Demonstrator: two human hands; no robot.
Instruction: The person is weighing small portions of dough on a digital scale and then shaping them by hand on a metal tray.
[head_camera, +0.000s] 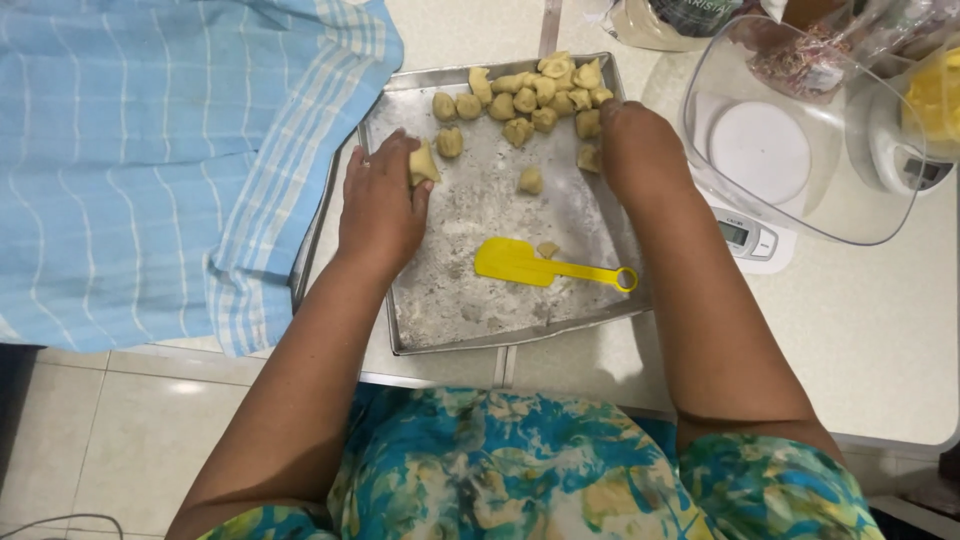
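A floured metal baking tray (440, 320) lies on the counter in front of me. Several pale yellow dough pieces (532, 95) are heaped at its far end, with a few loose ones nearer. My left hand (382, 205) rests over the tray's left side and grips one dough piece (424, 163) between thumb and fingers. My right hand (635, 145) is at the tray's far right edge, fingers curled under beside a dough piece (590, 158); what it holds is hidden. A yellow plastic scraper (530, 264) lies on the tray between my arms.
A blue-and-white striped cloth (150, 150) covers the counter at the left, overlapping the tray's edge. A clear plastic bowl (800, 130) sits on a white kitchen scale (750, 238) at the right. Bags and a yellow item lie behind it. Tiled floor lies below left.
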